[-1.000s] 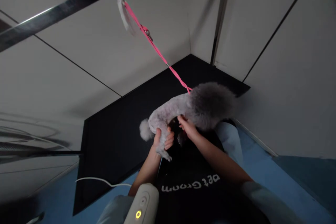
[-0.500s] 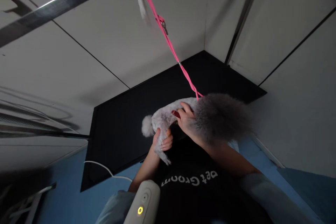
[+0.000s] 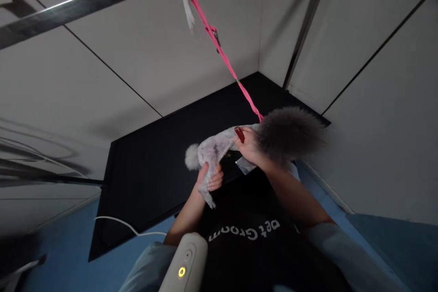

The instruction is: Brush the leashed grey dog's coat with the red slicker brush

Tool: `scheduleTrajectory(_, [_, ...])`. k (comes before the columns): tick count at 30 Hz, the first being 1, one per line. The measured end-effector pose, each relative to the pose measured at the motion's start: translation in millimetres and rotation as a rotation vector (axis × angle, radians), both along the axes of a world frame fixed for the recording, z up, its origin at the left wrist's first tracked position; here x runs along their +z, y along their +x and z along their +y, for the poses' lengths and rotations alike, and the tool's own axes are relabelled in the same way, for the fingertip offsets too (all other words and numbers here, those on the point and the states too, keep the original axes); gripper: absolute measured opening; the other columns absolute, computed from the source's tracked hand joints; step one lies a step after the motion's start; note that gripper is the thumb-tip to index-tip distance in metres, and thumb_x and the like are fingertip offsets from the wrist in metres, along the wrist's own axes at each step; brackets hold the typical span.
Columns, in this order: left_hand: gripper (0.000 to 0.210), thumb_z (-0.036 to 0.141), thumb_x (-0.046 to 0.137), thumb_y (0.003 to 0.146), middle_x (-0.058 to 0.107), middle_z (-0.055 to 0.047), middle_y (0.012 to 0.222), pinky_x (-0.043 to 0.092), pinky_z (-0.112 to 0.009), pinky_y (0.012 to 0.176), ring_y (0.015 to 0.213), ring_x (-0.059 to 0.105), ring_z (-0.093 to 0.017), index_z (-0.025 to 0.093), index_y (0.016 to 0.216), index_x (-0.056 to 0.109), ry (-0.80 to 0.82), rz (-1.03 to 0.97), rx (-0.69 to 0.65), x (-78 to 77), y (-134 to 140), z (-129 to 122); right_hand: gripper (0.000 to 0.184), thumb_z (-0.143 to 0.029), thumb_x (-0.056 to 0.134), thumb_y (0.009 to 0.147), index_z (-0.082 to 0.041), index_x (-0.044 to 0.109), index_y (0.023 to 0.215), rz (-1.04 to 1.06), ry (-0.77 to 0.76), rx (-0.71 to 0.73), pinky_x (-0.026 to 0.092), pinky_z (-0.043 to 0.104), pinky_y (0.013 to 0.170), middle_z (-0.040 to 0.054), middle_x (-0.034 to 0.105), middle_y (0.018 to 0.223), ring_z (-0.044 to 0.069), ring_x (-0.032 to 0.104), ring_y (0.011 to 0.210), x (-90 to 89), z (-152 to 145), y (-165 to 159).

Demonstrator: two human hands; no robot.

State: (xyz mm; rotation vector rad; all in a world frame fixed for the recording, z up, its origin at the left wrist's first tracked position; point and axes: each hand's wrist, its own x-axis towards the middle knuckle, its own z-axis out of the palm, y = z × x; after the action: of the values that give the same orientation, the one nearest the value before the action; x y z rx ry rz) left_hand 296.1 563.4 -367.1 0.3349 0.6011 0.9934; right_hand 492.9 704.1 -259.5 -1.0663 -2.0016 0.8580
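A small dog stands side-on at the table's near edge, its clipped pale body (image 3: 217, 143) ending in a white pompom tail (image 3: 192, 157) at left. Its fluffy grey head (image 3: 290, 132) is on the right. My left hand (image 3: 212, 178) is wrapped round a hind leg (image 3: 206, 194), thumb on the near side. My right hand (image 3: 249, 146) is closed at the dog's side, close to the head. From its fingers pokes the end of a dark red tool (image 3: 240, 134); the rest is hidden. Below that hand shows a flat silvery piece (image 3: 245, 165); whether it belongs to the tool I cannot tell.
A pink leash (image 3: 224, 57) runs from the metal bar (image 3: 102, 2) down to the dog's neck. The black table (image 3: 147, 159) stands against pale wall panels. A white cable (image 3: 126, 224) crosses its near left corner. A white device with a yellow light (image 3: 188, 255) is at the bottom.
My right hand has turned, so the red end points more upward and the silvery piece now shows below. The dog's head has shifted slightly up and left. My left hand keeps its hold.
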Motion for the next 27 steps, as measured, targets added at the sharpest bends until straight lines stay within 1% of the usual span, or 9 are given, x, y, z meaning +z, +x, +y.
scheduleTrajectory(5, [0.049,0.065,0.059,0.090,0.035,0.007,0.048,0.016,-0.021,0.031,0.031,0.023,-0.005,0.016,0.094,0.065,-0.039,0.043,0.082,13.0,3.2,2.4,0.012,-0.014,0.059,0.086,-0.017,0.069,0.091,0.051,0.074,-0.045,0.053,0.037,0.095,0.0103,0.072,0.099,0.024,0.068,0.097,-10.2,7.3,-4.0])
scheduleTrajectory(7, [0.045,0.061,0.060,0.091,0.033,0.007,0.046,0.017,-0.020,0.031,0.032,0.022,-0.005,0.016,0.083,0.063,-0.059,0.067,0.083,18.4,2.5,6.7,0.012,-0.018,0.056,0.089,-0.019,0.068,0.087,0.100,0.091,-0.072,0.054,0.037,0.092,0.0094,0.072,0.094,0.024,0.068,0.094,-21.2,3.6,1.2])
scheduleTrajectory(10, [0.052,0.052,0.064,0.091,0.025,0.008,0.043,0.020,-0.019,0.032,0.032,0.021,-0.004,0.019,0.056,0.043,-0.076,0.124,0.074,26.0,-0.4,16.2,0.019,-0.031,0.053,0.093,-0.021,0.066,0.083,0.145,0.052,-0.180,0.056,0.041,0.088,0.0083,0.070,0.084,0.024,0.067,0.085,-54.9,-11.9,23.4])
scheduleTrajectory(14, [0.053,0.045,0.077,0.081,0.034,0.007,0.047,0.030,-0.018,0.037,0.036,0.030,-0.004,0.020,0.055,0.038,-0.044,0.264,0.100,28.5,0.9,27.1,0.025,-0.043,0.057,0.088,-0.021,0.067,0.085,0.176,-0.054,-0.356,0.055,0.049,0.092,0.0108,0.072,0.089,0.028,0.067,0.092,-115.9,-27.2,56.2])
scheduleTrajectory(17, [0.050,0.044,0.087,0.069,0.040,0.009,0.048,0.029,-0.018,0.037,0.036,0.032,-0.005,0.019,0.062,0.044,-0.028,0.410,0.154,20.6,6.1,32.9,0.023,-0.042,0.062,0.083,-0.020,0.070,0.085,0.252,-0.359,-0.121,0.058,0.040,0.076,0.0094,0.074,0.090,0.023,0.068,0.081,-142.3,-19.9,59.5])
scheduleTrajectory(20, [0.043,0.041,0.087,0.068,0.046,0.008,0.050,0.032,-0.018,0.041,0.039,0.039,-0.006,0.019,0.067,0.050,-0.050,0.656,0.418,13.2,8.4,38.6,0.020,-0.037,0.069,0.077,-0.018,0.073,0.082,0.298,-0.627,0.109,0.053,0.029,0.060,0.0080,0.075,0.093,0.013,0.062,0.061,-145.6,-7.5,52.0])
scheduleTrajectory(24, [0.019,0.030,0.076,0.081,0.066,0.000,0.071,0.048,-0.023,0.062,0.066,0.060,-0.013,0.018,0.076,0.063,-0.006,0.948,0.881,15.9,20.4,45.5,0.018,-0.028,0.069,0.071,-0.016,0.076,0.083,0.308,-0.670,0.168,0.044,0.023,0.053,0.0012,0.071,0.071,0.009,0.054,0.051,-129.6,-9.6,55.2])
scheduleTrajectory(26, [0.017,0.030,0.072,0.086,0.069,-0.002,0.075,0.051,-0.025,0.071,0.075,0.064,-0.016,0.018,0.075,0.067,0.056,0.966,0.904,21.2,40.3,53.1,0.020,-0.026,0.065,0.072,-0.016,0.076,0.086,0.297,-0.695,0.202,0.041,0.022,0.050,-0.0035,0.061,0.056,0.010,0.053,0.048,-115.8,-19.4,59.7])
scheduleTrajectory(27, [0.023,0.033,0.069,0.089,0.069,-0.003,0.073,0.052,-0.025,0.072,0.074,0.064,-0.016,0.017,0.073,0.068,0.061,0.922,0.802,24.6,53.3,59.3,0.021,-0.026,0.064,0.072,-0.017,0.075,0.087,0.298,-0.707,0.213,0.040,0.022,0.049,-0.0052,0.057,0.051,0.010,0.052,0.047,-108.0,-25.4,60.5])
